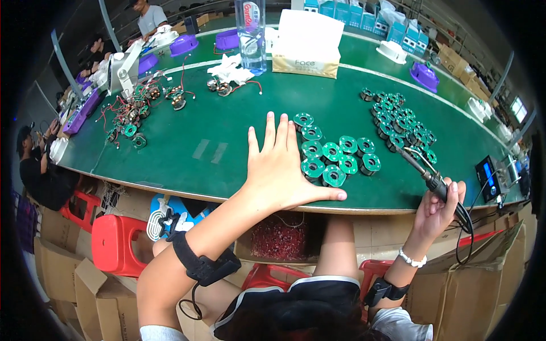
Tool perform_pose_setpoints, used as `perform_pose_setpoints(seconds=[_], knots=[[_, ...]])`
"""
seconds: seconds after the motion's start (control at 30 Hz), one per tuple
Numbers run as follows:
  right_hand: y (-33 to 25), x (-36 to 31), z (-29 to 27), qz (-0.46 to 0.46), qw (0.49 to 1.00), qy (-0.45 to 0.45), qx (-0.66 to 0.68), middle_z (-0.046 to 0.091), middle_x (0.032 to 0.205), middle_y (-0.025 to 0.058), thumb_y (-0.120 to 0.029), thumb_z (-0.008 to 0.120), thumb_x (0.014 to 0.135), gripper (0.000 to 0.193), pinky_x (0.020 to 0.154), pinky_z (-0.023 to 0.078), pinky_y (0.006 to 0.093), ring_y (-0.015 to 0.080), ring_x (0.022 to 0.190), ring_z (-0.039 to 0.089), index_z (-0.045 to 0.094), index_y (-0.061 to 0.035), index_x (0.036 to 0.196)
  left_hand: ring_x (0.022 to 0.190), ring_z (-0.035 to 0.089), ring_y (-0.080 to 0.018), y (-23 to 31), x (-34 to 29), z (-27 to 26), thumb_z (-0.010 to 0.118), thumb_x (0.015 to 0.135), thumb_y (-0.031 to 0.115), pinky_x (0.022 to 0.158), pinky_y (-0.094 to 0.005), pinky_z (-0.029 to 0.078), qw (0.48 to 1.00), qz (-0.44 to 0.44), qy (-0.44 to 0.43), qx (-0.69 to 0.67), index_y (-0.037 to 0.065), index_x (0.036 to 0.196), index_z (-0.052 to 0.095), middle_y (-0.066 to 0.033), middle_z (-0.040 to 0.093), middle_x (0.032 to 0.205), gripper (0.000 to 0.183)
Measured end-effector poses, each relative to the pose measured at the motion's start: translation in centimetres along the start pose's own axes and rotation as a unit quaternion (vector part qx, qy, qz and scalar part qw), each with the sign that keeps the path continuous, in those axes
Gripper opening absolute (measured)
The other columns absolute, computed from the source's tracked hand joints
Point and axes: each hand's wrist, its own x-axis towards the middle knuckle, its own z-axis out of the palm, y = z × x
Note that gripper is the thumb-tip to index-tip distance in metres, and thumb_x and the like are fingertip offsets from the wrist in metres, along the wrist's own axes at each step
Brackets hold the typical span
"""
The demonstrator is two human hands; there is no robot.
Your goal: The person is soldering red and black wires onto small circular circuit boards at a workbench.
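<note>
Head view: left hand (277, 165) partly hides green coil boards (335, 156); right hand (437, 210) grips soldering iron (424, 170).

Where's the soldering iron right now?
In the head view the soldering iron is at the right, gripped in the right hand at the table's near edge, tip pointing toward the green round coil parts beside the flat left hand.

Your left hand (277, 165) lies flat and open, palm down, all 5 fingers stretched forward and slightly spread, thumb pointing right. Its forearm runs up from the lower left with a black strap around it. Your right hand (437, 209) sits lower at the right, fingers curled closed, wrist bent back, a white bracelet on it.
</note>
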Motion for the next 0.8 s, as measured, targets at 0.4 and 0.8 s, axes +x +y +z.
perform_pose_setpoints(seconds=[0.4, 0.8], knots=[[-0.2, -0.2, 0.7, 0.008, 1.000, 0.019, 0.007, 0.042, 0.060, 0.0027, -0.011, 0.047, 0.084, 0.021, 0.035, 0.026, 0.0128, 0.0024, 0.041, 0.032, 0.032, -0.0098, 0.071, 0.129, 0.005, -0.0327, 4.5, 7.1, 2.6, 0.043, 0.042, 0.086, 0.102, -0.0486, 0.006, 0.998, 0.008, -0.053, 0.023, -0.014, 0.127, 0.011, -0.0242, 0.011, 0.137, 0.135], [-0.2, -0.1, 0.7, -0.012, 0.997, 0.076, -0.010, 0.041, 0.061, 0.0038, -0.010, 0.047, 0.082, 0.019, 0.034, 0.026, 0.0142, 0.0051, 0.040, 0.032, 0.030, -0.0089, 0.074, 0.129, 0.008, -0.0334, 9.7, 11.9, 5.5, 0.046, 0.043, 0.085, 0.103, -0.0455, 0.008, 0.997, 0.025, -0.072, -0.011, -0.015, 0.126, 0.012, -0.0265, 0.012, 0.136, 0.134]])
